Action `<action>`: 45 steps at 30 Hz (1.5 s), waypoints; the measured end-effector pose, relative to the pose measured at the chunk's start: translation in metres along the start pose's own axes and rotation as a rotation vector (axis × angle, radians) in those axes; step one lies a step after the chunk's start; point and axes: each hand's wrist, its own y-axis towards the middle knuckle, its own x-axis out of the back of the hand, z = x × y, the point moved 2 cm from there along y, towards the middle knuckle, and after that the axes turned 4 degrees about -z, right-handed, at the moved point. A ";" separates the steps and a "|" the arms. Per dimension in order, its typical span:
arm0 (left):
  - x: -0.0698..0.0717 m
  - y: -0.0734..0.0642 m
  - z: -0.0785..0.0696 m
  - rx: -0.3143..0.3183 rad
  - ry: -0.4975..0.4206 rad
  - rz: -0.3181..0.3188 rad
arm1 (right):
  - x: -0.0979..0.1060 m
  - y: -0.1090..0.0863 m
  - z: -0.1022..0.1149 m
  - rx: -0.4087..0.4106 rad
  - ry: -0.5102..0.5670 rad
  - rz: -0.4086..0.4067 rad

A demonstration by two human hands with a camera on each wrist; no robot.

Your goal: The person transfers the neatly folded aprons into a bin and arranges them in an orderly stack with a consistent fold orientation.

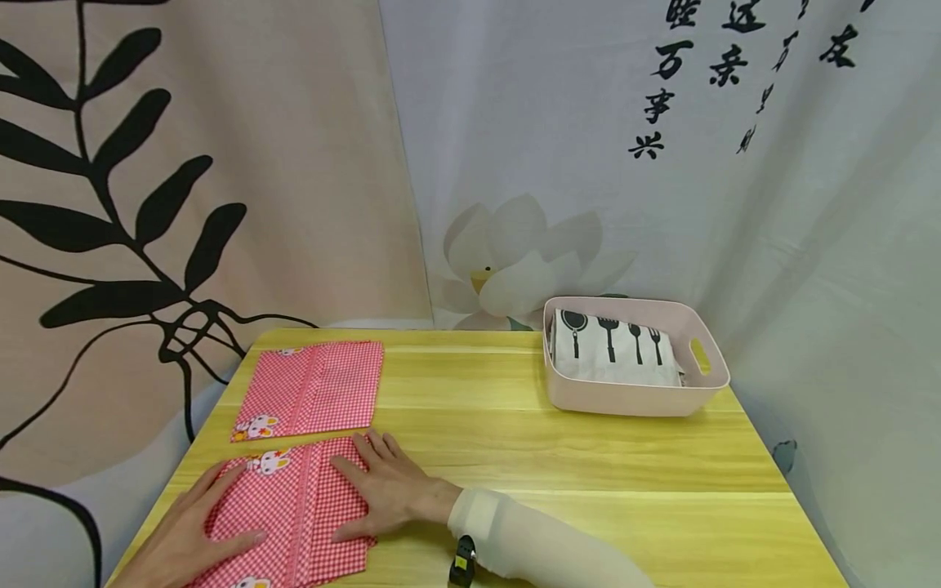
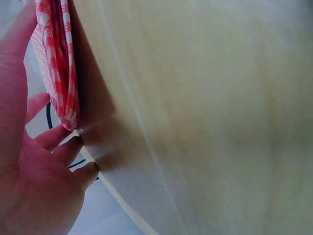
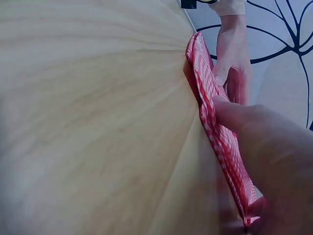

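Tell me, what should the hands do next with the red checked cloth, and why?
Probably slide both palms outward to smooth it flat. The left hand and right hand rest spread on the near red checked cloth, whose near edge looks a little uneven, while the far cloth already lies flat on the table.

From the head cam we're looking forward and down over the whole table (image 1: 573, 457), backdrop behind it. Both wrist cams sit super low, skimming right along the tabletop: the left one faces the table's edge, the right one looks across toward the left hand (image 3: 232, 54). All three views share the red checked cloth (image 1: 294, 506).
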 end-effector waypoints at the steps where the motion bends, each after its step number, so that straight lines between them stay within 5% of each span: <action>1: 0.000 0.000 0.000 -0.009 0.003 -0.012 | 0.000 0.000 0.000 0.000 -0.004 -0.003; 16: 0.006 -0.002 -0.010 -0.047 -0.039 -0.090 | 0.002 -0.004 0.002 0.026 0.056 -0.039; 23: 0.006 -0.002 -0.022 -0.130 -0.035 -0.176 | 0.007 -0.009 0.005 0.043 -0.005 -0.095; 32: 0.003 -0.004 -0.042 -0.117 -0.033 -0.175 | 0.013 -0.022 -0.002 0.005 0.031 -0.116; 40: 0.000 -0.001 -0.065 -0.154 -0.090 -0.186 | 0.017 -0.033 -0.019 0.038 0.127 -0.150; 45: -0.003 0.001 -0.080 -0.210 -0.143 -0.184 | 0.023 -0.041 -0.032 0.074 0.278 -0.147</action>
